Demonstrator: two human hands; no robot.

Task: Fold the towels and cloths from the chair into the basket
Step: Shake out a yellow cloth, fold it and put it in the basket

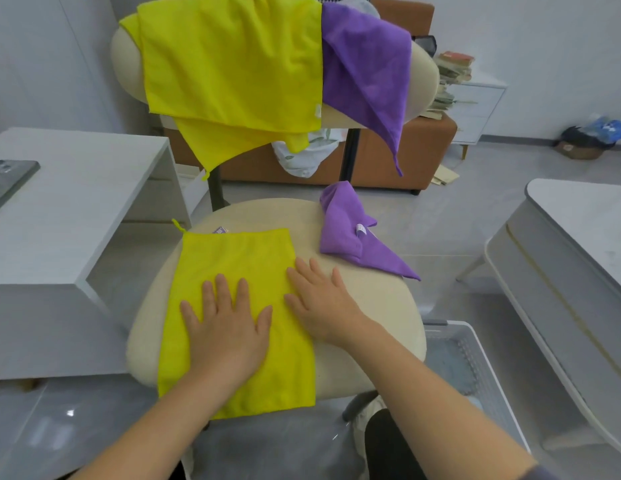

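A yellow cloth (239, 258), folded into a long strip, lies flat on the cream chair seat (378, 306) and hangs over its front edge. My left hand (229, 327) presses flat on the cloth's middle with fingers spread. My right hand (323, 303) lies flat at the cloth's right edge, partly on the seat. A crumpled purple cloth (347, 233) sits at the seat's back right. Over the chair back hang yellow cloths (233, 64) and a purple cloth (368, 71). A white slatted basket (475, 355) stands on the floor to the right of the chair.
A white desk (70, 209) with a phone (7, 181) on it stands at the left. A white table (579, 244) is at the right. Behind the chair are a brown sofa (388, 161), stacked books (451, 77) and a white cabinet.
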